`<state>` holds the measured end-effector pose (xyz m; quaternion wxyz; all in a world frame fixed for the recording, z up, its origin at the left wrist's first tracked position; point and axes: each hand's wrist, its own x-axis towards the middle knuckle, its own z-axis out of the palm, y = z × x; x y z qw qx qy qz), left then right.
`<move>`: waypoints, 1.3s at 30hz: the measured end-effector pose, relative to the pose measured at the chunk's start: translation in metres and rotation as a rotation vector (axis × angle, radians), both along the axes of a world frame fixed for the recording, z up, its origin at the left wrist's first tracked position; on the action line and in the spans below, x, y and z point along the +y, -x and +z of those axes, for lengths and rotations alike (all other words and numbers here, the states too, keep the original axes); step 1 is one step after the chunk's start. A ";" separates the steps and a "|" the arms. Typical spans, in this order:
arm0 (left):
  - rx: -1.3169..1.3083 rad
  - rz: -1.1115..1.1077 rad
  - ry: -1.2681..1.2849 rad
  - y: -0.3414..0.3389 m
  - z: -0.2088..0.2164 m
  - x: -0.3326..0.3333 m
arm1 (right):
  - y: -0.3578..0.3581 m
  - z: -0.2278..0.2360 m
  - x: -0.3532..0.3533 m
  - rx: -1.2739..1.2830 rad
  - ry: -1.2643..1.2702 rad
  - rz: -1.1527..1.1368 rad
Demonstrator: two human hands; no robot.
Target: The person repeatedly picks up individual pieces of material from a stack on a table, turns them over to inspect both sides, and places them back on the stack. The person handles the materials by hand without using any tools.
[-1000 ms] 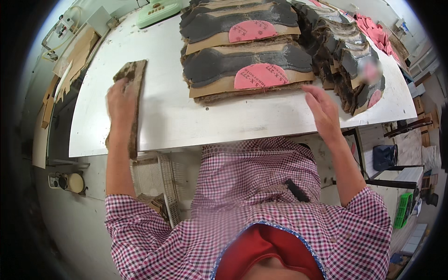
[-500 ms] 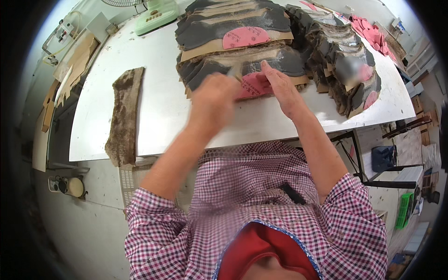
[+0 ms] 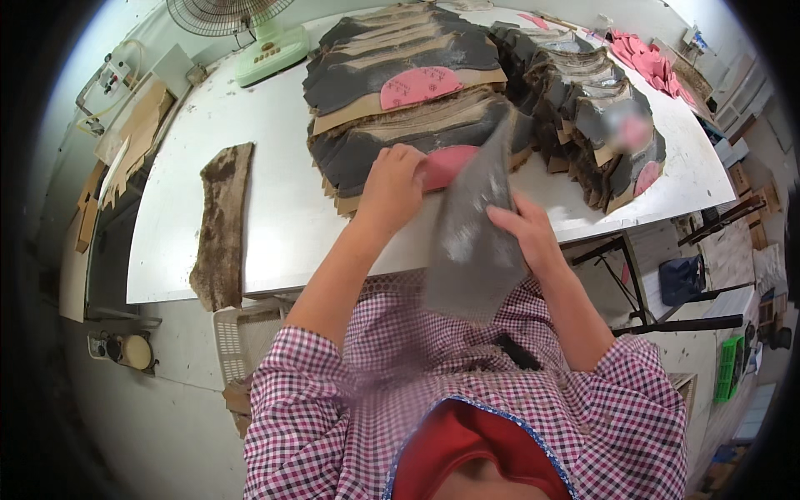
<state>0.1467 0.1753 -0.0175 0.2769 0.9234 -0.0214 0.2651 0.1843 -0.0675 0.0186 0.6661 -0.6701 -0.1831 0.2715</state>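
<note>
My right hand (image 3: 537, 237) grasps a grey piece (image 3: 471, 250) over the near side of the table (image 3: 162, 242); my left hand (image 3: 390, 187) touches a pink piece (image 3: 450, 164), grip unclear.

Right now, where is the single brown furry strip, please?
In the head view, the brown furry strip lies on the left part of the white table, reaching its front edge, well to the left of the left hand.
</note>
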 end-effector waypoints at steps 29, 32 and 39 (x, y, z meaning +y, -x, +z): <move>0.105 -0.325 1.529 0.099 0.037 -0.097 | 0.061 0.014 -0.008 -0.559 0.115 0.014; 0.437 -0.259 1.710 0.117 0.032 -0.062 | 0.033 0.005 -0.034 -0.401 0.049 -0.088; 0.299 -0.309 1.886 0.134 0.014 -0.050 | 0.030 0.001 -0.034 -0.173 -0.119 -0.171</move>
